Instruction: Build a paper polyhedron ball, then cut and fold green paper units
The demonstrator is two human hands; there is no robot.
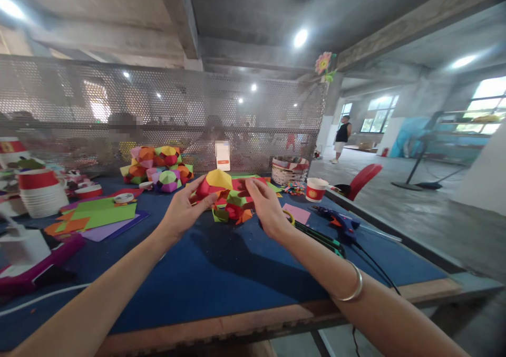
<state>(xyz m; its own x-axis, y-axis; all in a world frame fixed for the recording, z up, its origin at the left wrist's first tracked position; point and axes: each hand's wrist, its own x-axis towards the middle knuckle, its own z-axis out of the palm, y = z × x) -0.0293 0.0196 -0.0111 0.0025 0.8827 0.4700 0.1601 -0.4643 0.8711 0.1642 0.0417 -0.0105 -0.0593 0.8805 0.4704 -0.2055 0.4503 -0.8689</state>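
My left hand [184, 206] is closed around a folded-paper ball [219, 179] with yellow, red and orange faces, raised a little above the table. To its right, my right hand [265, 204] has its thumb and fingers drawn together close to the ball; what they pinch, if anything, is hidden. Just below the ball are more folded paper pieces [233, 213] in green, red and orange; I cannot tell if they are joined to it. Farther back on the left sits a heap of finished-looking paper balls [158, 168] in mixed colours.
Coloured paper sheets [105, 213], stacked paper cups [42, 193] and a white plug [24, 249] lie left. On the right are a blue glue gun [342, 222] with its cord, a green-black cutter [322, 239], a paper cup [316, 190] and a basket [290, 171]. A mesh screen [253, 104] stands behind.
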